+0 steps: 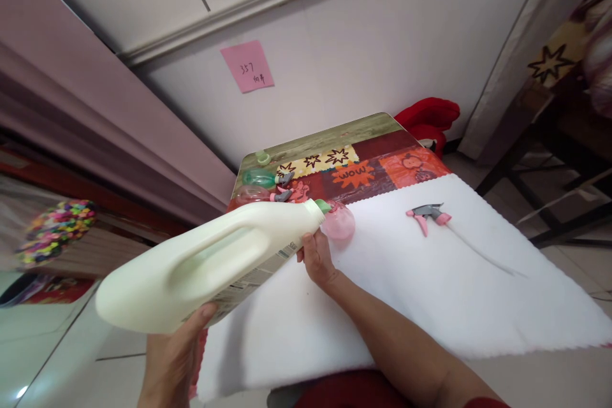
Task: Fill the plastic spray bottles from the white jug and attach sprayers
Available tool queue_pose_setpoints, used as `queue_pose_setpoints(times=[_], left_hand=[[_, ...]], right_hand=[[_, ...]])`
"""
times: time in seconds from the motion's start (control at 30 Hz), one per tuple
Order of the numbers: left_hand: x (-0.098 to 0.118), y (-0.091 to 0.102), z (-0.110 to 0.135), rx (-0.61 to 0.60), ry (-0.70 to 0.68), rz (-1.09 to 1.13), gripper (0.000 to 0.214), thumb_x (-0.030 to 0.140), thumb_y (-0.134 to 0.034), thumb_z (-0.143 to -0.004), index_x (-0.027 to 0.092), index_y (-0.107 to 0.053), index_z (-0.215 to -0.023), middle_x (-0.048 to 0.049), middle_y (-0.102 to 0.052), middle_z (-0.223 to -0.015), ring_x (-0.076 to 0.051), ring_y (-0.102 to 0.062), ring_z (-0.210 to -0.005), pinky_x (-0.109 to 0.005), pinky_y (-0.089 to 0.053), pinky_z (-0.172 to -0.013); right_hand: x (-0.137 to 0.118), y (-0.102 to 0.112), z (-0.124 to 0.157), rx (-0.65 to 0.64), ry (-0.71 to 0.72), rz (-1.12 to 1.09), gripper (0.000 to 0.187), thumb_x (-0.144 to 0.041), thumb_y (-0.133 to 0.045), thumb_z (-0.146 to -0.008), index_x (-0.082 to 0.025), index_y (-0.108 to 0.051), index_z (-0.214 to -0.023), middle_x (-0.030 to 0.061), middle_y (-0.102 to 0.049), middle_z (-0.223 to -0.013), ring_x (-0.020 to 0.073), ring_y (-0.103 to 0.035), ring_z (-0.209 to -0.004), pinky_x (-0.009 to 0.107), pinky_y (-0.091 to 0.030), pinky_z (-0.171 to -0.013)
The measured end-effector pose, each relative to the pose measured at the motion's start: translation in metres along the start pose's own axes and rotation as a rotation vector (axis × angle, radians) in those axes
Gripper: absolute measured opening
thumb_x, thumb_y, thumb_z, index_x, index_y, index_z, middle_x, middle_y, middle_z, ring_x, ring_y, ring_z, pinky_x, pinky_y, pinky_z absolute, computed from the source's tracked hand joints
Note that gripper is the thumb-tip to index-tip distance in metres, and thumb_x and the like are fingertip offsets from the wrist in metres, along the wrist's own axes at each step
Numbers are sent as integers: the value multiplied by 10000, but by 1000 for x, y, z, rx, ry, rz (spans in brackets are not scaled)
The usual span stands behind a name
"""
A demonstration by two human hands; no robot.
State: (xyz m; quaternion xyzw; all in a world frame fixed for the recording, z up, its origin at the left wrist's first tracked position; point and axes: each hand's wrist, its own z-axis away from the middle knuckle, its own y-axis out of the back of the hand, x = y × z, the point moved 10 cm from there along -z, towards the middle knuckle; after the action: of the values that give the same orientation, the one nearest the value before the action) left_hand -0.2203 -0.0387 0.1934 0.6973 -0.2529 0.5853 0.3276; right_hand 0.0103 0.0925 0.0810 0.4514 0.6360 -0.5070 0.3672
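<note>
A big pale laundry detergent bottle is tilted nearly level across the view, its green pouring spout at the mouth of a pink clear spray bottle without its top. My left hand is closed on the bottle's underside near the base, thumb on its side. Fingers curled, my right hand grips below the neck; part of those fingers is hidden behind the bottle. Whether liquid flows cannot be made out. A pink and grey trigger sprayer head with a long clear tube lies on the white cloth to the right.
The white fluffy cloth covers the table's near part. On the patterned tabletop lie a green spray bottle, a reddish spray bottle and a pale green cap. A wall with a pink note stands behind.
</note>
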Motion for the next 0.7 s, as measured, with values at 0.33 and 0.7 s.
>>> queue_pose_setpoints(times=[0.33, 0.7], left_hand=[[0, 1, 4, 4, 68, -12, 699, 249, -893, -550, 221, -708, -1224, -58, -780, -1097, -380, -631, -1246, -545, -422, -1153], [8, -4, 4, 1, 10, 14, 707, 266, -891, -534, 214, -708, -1215, -69, -767, -1152, -365, -617, -1267, -509, -423, -1158]], right_hand=[[-2, 0, -1, 3, -7, 6, 569, -751, -381, -939, -214, -539, -838, -48, -501, -435, 139, -499, -397, 257, -399, -455], [0, 1, 0, 6, -8, 5, 575, -748, -379, -943, -203, -554, -886, -53, -503, -446, 139, -505, -403, 259, -408, -465]])
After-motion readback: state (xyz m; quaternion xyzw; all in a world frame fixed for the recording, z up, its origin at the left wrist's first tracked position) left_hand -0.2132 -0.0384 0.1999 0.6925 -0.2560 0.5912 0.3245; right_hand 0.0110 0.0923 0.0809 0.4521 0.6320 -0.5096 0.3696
